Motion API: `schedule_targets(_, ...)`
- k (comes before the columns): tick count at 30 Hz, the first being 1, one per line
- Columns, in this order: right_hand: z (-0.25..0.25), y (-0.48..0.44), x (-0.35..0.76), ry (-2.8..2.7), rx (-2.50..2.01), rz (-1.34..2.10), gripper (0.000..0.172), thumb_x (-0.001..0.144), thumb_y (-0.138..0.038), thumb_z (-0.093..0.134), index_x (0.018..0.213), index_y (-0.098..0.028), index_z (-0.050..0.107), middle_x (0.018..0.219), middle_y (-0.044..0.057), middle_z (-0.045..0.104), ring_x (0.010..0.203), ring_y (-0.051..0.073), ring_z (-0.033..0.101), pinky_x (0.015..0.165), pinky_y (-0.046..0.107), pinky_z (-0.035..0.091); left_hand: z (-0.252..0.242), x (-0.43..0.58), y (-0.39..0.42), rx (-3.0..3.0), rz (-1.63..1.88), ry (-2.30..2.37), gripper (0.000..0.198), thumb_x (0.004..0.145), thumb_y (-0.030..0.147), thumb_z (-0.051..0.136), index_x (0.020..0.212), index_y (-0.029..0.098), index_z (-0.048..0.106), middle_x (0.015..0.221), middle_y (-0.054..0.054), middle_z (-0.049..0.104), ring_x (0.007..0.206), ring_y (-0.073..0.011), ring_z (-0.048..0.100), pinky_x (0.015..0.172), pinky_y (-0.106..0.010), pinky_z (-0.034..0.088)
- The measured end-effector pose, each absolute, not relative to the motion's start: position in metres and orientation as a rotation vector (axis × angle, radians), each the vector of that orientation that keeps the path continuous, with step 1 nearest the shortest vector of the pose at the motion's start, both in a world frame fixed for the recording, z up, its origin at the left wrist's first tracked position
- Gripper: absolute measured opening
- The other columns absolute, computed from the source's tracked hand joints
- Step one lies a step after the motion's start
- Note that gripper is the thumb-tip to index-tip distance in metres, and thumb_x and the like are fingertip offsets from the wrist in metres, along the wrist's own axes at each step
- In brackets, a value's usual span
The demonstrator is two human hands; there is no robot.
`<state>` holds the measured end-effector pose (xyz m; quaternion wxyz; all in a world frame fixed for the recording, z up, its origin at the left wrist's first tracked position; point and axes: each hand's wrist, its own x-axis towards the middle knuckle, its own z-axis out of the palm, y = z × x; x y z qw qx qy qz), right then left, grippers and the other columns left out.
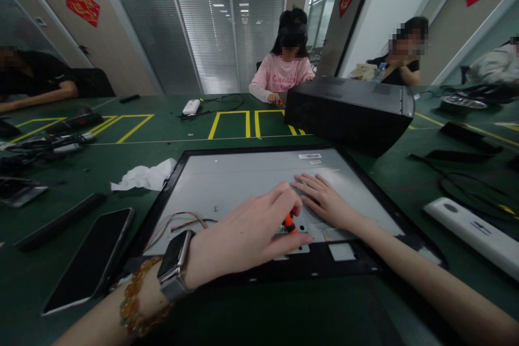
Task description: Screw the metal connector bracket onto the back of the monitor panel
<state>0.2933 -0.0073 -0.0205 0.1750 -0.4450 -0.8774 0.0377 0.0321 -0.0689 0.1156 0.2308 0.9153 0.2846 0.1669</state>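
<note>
A flat display panel (243, 173) with a grey metal back and black frame lies in front of me. My left hand (251, 227), with a watch and beaded bracelet on its wrist, is closed around an orange-and-black screwdriver (290, 223) over the panel's near edge. The tool's tip is hidden from me. Fingers spread, my right hand (324, 200) rests flat on the panel's grey back, just right of the screwdriver. Thin coloured wires (182, 221) curl across the panel's left part, near the left wrist.
A smartphone (93, 259), a black bar (60, 221) and crumpled tissue (144, 175) lie left. A large black casing (348, 111) stands beyond the panel. On the right is a white elongated device (474, 232). A person in pink (284, 73) sits opposite; others sit at both sides.
</note>
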Motion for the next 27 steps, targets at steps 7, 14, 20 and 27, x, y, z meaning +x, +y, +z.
schedule_targets(7,-0.0179,-0.007,0.2939,-2.522,-1.266,0.123,0.043,0.097,-0.034,0.038,0.139,-0.028,0.045,0.147,0.007,0.044,0.137,0.026,0.035,0.11,0.057,0.027,0.1125,0.0321,-0.066,2.549,0.469,0.833,0.008,0.096,0.024,0.043,0.097,0.016,0.044,0.099,-0.005,0.053,0.073,-0.012,0.052,0.065,-0.025,0.043)
schedule_targets(14,-0.0194,-0.0067,0.2942,-2.518,-1.277,0.117,0.044,0.097,-0.035,0.038,0.14,-0.028,0.044,0.147,0.007,0.044,0.138,0.026,0.035,0.111,0.057,0.027,0.1144,0.0325,-0.0676,2.542,0.468,0.804,0.006,0.095,0.022,0.04,0.096,0.016,0.043,0.099,-0.005,0.053,0.073,-0.0117,0.051,0.066,-0.025,0.044)
schedule_targets(20,-0.0199,-0.0075,0.2935,-2.505,-1.268,0.104,0.043,0.097,-0.033,0.038,0.139,-0.028,0.045,0.146,0.007,0.045,0.137,0.025,0.036,0.111,0.057,0.027,0.1164,0.0337,-0.0679,2.502,0.48,0.759,0.006,0.088,0.014,0.041,0.093,0.017,0.042,0.101,-0.006,0.052,0.076,-0.0127,0.052,0.067,-0.025,0.044)
schedule_targets(27,-0.019,-0.0069,0.2942,-2.516,-1.267,0.115,0.043,0.097,-0.035,0.038,0.139,-0.029,0.044,0.147,0.006,0.044,0.137,0.026,0.035,0.111,0.058,0.027,0.1149,0.0313,-0.0663,2.633,0.494,0.847,0.02,0.091,0.022,0.047,0.11,0.015,0.046,0.104,-0.007,0.058,0.085,-0.0154,0.058,0.071,-0.027,0.047)
